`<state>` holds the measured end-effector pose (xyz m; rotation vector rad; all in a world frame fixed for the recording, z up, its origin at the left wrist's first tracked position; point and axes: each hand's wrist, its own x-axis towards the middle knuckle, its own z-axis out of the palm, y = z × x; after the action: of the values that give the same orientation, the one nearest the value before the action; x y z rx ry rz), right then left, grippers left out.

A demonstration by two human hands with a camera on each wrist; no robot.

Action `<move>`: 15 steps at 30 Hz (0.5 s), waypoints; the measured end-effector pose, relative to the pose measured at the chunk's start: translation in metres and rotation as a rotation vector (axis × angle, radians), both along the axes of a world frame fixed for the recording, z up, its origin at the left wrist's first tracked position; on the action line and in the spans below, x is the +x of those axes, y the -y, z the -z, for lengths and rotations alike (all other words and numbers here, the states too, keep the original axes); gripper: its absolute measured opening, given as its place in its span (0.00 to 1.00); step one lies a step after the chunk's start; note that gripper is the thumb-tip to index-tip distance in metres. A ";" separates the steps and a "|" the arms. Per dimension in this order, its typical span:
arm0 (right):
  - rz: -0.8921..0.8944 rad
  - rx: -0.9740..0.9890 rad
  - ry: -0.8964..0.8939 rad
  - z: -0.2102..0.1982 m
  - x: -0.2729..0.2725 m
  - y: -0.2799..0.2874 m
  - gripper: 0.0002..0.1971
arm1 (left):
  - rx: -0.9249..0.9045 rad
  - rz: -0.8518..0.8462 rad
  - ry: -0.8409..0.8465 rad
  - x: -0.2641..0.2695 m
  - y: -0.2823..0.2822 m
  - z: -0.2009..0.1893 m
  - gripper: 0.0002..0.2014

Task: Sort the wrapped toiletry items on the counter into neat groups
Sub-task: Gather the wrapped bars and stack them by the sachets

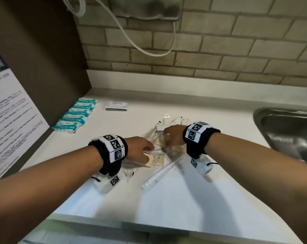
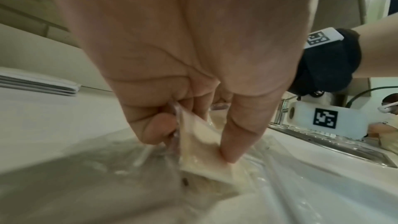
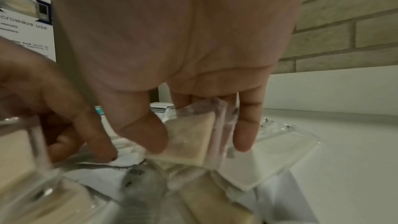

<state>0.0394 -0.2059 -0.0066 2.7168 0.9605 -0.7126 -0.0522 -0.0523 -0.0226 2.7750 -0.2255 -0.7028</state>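
Note:
A loose pile of clear-wrapped items (image 1: 159, 148) lies mid-counter, with cream soap bars and a wrapped toothbrush (image 1: 156, 176). My left hand (image 1: 140, 150) is down in the pile; thumb and fingers pinch a cream wrapped soap bar (image 2: 200, 144). My right hand (image 1: 174, 136) reaches into the far side of the pile and grips another wrapped soap bar (image 3: 189, 140) between thumb and fingers. A row of teal-and-white packets (image 1: 75, 115) sits at the back left. A small stack of white sachets (image 1: 116, 105) lies behind the pile.
A steel sink (image 1: 290, 131) opens at the right. A dark panel with a printed notice (image 1: 10, 120) stands along the left edge. Brick wall (image 1: 202, 50) behind, with a white cord (image 1: 145, 48) hanging. The white counter (image 1: 184, 199) runs to the front edge.

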 end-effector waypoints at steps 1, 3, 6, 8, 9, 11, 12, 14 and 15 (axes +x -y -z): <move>0.005 -0.010 -0.007 0.001 0.001 -0.003 0.16 | -0.014 -0.018 0.003 -0.001 0.003 0.003 0.20; 0.010 -0.004 -0.007 0.000 0.002 -0.005 0.20 | -0.025 -0.031 0.022 -0.003 0.010 0.006 0.20; -0.035 -0.009 0.067 0.002 0.005 -0.007 0.20 | 0.070 0.005 0.052 -0.002 0.019 0.010 0.17; -0.034 -0.025 0.094 0.004 0.009 -0.008 0.20 | 0.135 0.018 0.046 -0.001 0.021 0.011 0.18; -0.031 -0.019 0.077 0.003 0.007 -0.008 0.19 | 0.140 0.016 0.051 -0.001 0.021 0.012 0.18; -0.017 0.010 0.051 -0.002 0.002 -0.006 0.17 | 0.092 -0.011 0.078 -0.002 0.021 0.014 0.22; 0.002 0.026 0.041 -0.004 0.002 -0.004 0.16 | 0.050 -0.025 0.096 -0.003 0.022 0.015 0.24; 0.028 0.083 0.033 -0.010 0.005 0.001 0.17 | -0.012 -0.034 0.121 -0.005 0.025 0.016 0.24; 0.052 0.128 0.032 -0.014 0.006 0.004 0.18 | -0.020 -0.024 0.118 -0.005 0.026 0.017 0.23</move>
<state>0.0454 -0.2104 0.0076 2.8640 0.9623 -0.6357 -0.0569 -0.0782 -0.0396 2.7974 -0.2211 -0.5291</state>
